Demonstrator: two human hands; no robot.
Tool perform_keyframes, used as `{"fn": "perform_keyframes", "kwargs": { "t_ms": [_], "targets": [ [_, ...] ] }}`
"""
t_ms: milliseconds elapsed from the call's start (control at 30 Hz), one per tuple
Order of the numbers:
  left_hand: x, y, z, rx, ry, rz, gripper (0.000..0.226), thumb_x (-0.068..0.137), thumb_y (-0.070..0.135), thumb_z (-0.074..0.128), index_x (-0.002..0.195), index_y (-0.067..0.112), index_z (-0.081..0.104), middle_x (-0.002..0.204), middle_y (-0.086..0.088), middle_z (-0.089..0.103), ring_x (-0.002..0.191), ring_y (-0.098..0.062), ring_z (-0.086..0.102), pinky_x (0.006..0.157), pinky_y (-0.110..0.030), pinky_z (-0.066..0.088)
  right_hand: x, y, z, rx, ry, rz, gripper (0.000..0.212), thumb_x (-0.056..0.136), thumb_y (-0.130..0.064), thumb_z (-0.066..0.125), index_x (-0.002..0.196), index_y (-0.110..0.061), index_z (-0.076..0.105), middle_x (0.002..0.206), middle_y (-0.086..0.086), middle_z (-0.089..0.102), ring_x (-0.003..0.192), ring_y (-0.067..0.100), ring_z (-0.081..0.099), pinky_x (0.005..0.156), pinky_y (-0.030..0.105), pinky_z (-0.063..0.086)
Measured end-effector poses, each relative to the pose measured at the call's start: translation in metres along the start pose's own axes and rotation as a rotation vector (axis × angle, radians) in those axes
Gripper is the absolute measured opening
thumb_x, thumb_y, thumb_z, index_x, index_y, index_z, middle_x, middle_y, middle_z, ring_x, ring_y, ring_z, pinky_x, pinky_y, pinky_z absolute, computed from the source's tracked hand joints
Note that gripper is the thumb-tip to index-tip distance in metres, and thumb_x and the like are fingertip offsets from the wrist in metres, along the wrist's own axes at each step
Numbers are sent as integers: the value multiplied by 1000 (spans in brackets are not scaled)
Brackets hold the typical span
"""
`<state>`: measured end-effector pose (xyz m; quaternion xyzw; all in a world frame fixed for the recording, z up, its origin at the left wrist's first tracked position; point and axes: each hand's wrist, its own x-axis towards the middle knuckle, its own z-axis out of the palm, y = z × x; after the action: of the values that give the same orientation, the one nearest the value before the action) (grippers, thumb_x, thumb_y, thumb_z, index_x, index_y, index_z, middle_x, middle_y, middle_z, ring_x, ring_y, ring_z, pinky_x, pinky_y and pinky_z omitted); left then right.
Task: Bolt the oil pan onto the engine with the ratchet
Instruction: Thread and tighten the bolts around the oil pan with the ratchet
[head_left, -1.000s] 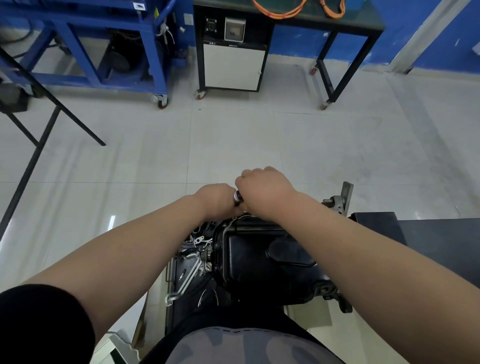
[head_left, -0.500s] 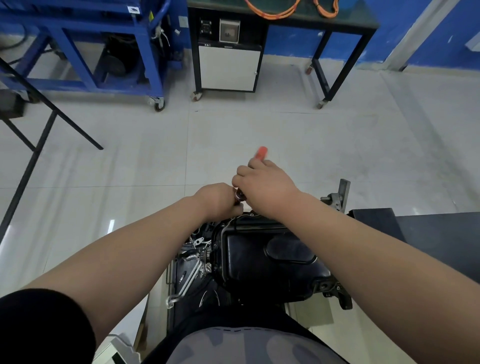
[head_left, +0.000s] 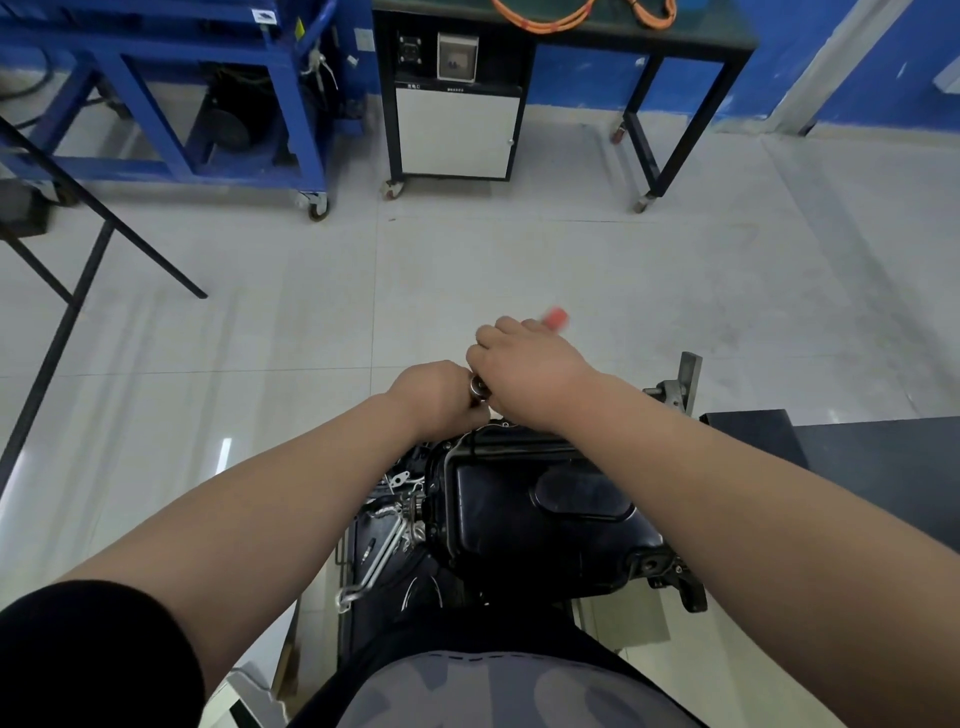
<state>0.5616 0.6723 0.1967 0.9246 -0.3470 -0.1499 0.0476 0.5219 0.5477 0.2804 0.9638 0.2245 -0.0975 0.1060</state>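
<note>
Ratchet (head_left: 477, 387) at the far rim of the oil pan (head_left: 535, 509), steel head down over what I take to be a rim bolt; the bolt itself is hidden under the hands. Grip: right hand (head_left: 527, 366) wrapped closed round the handle, knuckles up, with the red handle end (head_left: 556, 317) poking out past the fingers, blurred. The left hand (head_left: 434, 397) is closed in a fist touching the ratchet head, apparently steadying the head or the socket below it. Its fingers are turned away, so exactly what they pinch I cannot tell. Oil pan is black and sits bottom-up on the engine (head_left: 402, 519), directly under both forearms. Handling, as judged: the ratchet is rigid steel with moderate weight. Its head is smooth and probably oily, so slippery. The red grip offers the better purchase and the longest lever, so pull from there and bear down on the head with the other hand to stop the socket riding off the bolt. The pan looks like pressed sheet, stiff through the deep part but thin at the rim, and over-tightening a single bolt could warp it. The engine is heavy and unlikely to shift under a pull.
</note>
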Motion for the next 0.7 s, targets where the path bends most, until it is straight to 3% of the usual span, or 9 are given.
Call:
{"fn": "perform_keyframes", "kwargs": {
  "t_ms": [67,167,267,367,467,500,567,633,700],
  "targets": [
    [-1,-3,-1,-12,-33,-38,27,82,33,41,57,21,41,57,8,42,61,-20,47,49,-23,30,1,-7,2,2,-50,122,28,88,-44,48,95,-21,61,95,2,59,87,24,53,71,32,33],
    [-3,-3,0,-21,-100,-25,27,83,28,40,58,19,41,58,6,44,62,-22,47,48,-23,30,2,-12,4,108,-184,285,38,87,-58,43,73,-24,54,69,-1,47,70,23,49,56,27,27],
    [-3,-1,3,-1,-48,4,31,88,34,39,62,18,44,61,1,49,61,-22,47,51,-26,31,1,-7,5,77,-60,81,19,88,-35,52,95,-18,58,98,2,55,98,24,51,70,32,36],
    [-4,-1,5,15,6,20,32,86,34,40,56,22,37,61,0,52,60,-23,51,48,-25,30,0,5,9,23,19,-40,24,86,-16,52,110,-18,55,111,2,50,108,23,45,83,31,34],
    [-5,-1,3,-37,-27,-27,35,84,48,42,60,22,43,57,7,45,63,-21,52,51,-24,32,2,0,8,15,-3,88,21,88,-40,50,86,-21,58,95,4,58,86,24,52,73,33,31],
    [-3,-1,1,-43,-50,-48,34,83,46,42,59,21,43,58,7,45,63,-21,51,50,-24,31,3,-4,9,10,-37,153,30,87,-48,47,73,-23,53,83,4,58,74,23,50,67,32,29],
    [0,0,-1,-47,-81,-67,28,82,32,41,58,20,41,61,5,47,65,-23,50,50,-23,31,4,-9,11,74,-112,280,38,86,-55,43,64,-24,47,67,1,50,64,23,44,56,28,26],
    [1,1,-1,-42,-82,-61,25,85,30,40,63,18,44,67,2,51,67,-23,50,53,-25,33,3,-10,8,125,-112,289,30,86,-49,47,71,-24,51,77,1,55,68,24,47,53,27,26],
    [1,1,2,-10,-37,-15,27,89,33,38,69,17,48,70,-1,55,66,-23,49,52,-26,33,1,-4,7,80,-36,120,20,89,-36,49,92,-19,58,101,5,57,88,25,51,66,31,35]
  ]
}}
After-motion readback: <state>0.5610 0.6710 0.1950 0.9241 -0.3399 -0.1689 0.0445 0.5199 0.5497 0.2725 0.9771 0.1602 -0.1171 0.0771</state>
